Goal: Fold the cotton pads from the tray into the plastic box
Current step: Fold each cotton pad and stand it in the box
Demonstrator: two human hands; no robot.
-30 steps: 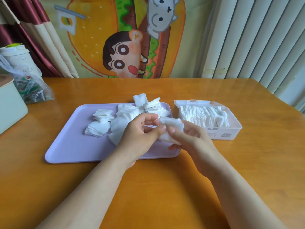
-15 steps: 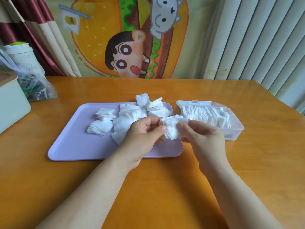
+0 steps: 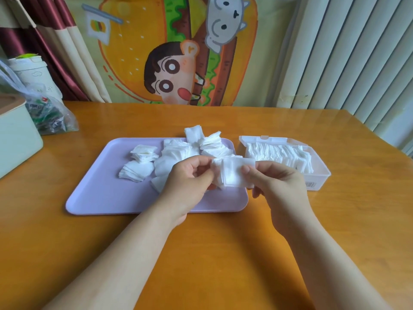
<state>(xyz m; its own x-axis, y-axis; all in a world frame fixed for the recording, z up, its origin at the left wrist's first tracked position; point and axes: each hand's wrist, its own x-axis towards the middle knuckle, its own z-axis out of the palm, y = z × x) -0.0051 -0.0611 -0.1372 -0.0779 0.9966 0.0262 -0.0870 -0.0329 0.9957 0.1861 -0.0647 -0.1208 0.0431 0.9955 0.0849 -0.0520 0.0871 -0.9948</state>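
- A small stack of cotton pads (image 3: 232, 173) is held in the air between both hands, above the near right part of the tray and just left of the plastic box. Its broad face is turned towards the camera and its left edges are slightly fanned.
- The left grip (image 3: 187, 184), a bare hand, is clenched on the stack's left edge, with thumb and curled fingers pinching it.
- The right grip (image 3: 279, 186), also bare, grasps the stack's right side. The thumb lies on the front face and the fingers curl behind.
- The lilac tray (image 3: 100, 186) lies flat on the table. Loose pads (image 3: 176, 155) are heaped at its far middle and far right, some sticking up over the far rim.
- Two smaller piles (image 3: 140, 162) sit to the left of that heap, one behind the other.
- The plastic box (image 3: 317, 182) stands open just beside the tray's right edge. A row of white pads (image 3: 281, 155) stands on edge inside it, filling most of its length.
- The wooden table (image 3: 201, 253) carries all of this, and both forearms reach over its near edge.
- At the far left of the table are a pale green container (image 3: 15, 139), a clear bag (image 3: 49, 117) with green contents, and a white tub (image 3: 29, 70) behind it.
- Behind the table hang a cartoon cloth (image 3: 178, 52), a red and cream curtain (image 3: 55, 52) on the left, and white vertical blinds (image 3: 346, 52) on the right.
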